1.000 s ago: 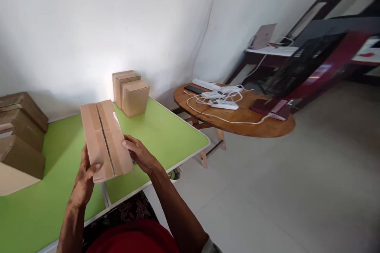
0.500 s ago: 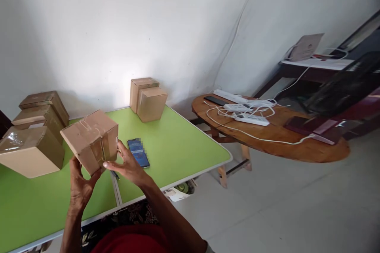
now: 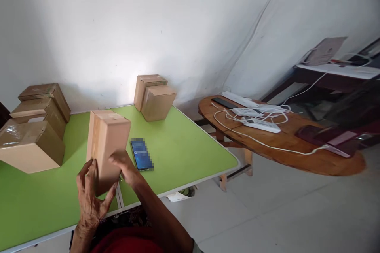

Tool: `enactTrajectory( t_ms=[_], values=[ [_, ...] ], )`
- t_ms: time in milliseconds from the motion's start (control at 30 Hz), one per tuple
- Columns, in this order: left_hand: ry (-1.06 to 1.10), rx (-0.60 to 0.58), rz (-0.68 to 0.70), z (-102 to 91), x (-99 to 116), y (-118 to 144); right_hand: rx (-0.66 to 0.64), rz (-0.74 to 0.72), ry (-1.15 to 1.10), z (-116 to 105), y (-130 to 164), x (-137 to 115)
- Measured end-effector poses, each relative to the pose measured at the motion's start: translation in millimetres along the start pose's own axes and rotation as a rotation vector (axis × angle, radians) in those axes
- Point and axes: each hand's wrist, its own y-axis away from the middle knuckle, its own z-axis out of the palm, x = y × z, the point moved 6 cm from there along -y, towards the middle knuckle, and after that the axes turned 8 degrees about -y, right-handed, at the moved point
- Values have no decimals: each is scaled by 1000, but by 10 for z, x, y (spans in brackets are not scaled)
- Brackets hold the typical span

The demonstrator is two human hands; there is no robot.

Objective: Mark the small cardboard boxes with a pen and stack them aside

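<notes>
a tall cardboard box (image 3: pixel 107 148) stands on end over the near part of the green desk (image 3: pixel 181 146), seemingly resting on it. the left hand (image 3: pixel 90 197) cups its lower left edge, fingers spread against it; the right hand (image 3: pixel 123 166) presses its lower right face, fingers together. a phone (image 3: pixel 141 154) lies just beside.

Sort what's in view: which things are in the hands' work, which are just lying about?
In hand:
tall brown cardboard box, gripped by left hand and right hand

Lying about:
dark smartphone on green table
brown cardboard boxes at left
white power strips on round wooden table
</notes>
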Motion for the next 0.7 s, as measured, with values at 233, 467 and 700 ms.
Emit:
enactTrajectory(
  t_ms=[233,467,700],
  values=[
    [9,35,13,-266,112,-73,34,185,-302,-412,-105,339],
    [458,-389,-690,-19,-387,-44,-55,207,-237,-325,-91,350],
    [487,-346,-744,-41,-526,15,-180,-82,54,-225,-43,-97]
  ],
)
